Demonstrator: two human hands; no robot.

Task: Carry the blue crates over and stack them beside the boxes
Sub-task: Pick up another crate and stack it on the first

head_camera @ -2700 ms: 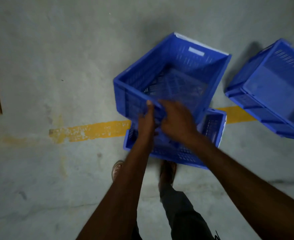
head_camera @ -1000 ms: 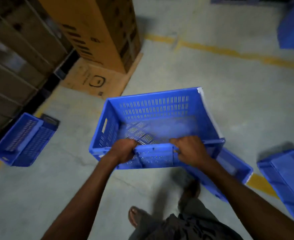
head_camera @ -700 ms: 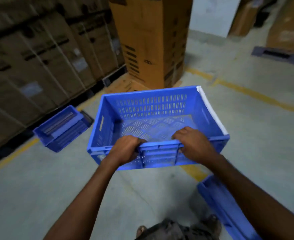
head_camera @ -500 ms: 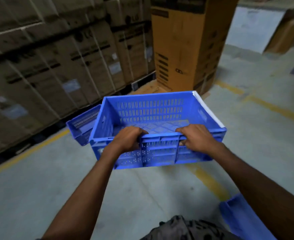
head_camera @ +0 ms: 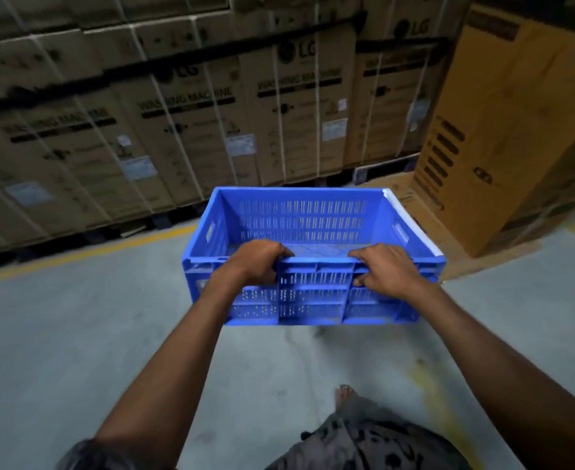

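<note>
I hold the blue crate (head_camera: 313, 252) off the floor, left hand (head_camera: 257, 262) and right hand (head_camera: 386, 268) gripping its near rim, facing stacked boxes (head_camera: 184, 123).

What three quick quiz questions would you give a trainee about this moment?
1. True or false: the crate is packed full.
2. Where do the left hand and the right hand grip it? A) the near rim B) the far rim C) the side slots
3. Fill in: the boxes behind it read "LG washing ____".

Key: 1 false, nothing shows inside it; 2 A; 3 machine.
</note>
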